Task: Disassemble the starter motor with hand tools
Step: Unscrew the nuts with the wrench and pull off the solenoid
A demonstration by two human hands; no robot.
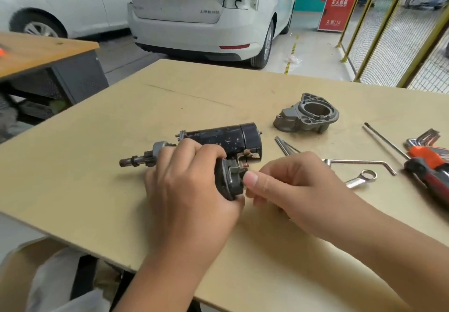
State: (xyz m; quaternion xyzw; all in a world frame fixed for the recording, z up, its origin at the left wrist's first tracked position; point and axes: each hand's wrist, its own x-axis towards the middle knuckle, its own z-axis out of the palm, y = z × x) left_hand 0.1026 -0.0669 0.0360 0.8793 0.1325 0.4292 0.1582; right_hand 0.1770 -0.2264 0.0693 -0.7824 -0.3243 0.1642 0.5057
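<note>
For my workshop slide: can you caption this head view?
Left hand grips the starter motor solenoid while right hand fingers its terminal; removed housing beside tools.

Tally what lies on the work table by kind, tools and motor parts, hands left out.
Motor parts: 2, the starter motor body and the grey end housing.
Hand tools: 5, hex key set, L-shaped key, ring spanner, red-handled tool, thin rod.
Total: 7.
</note>
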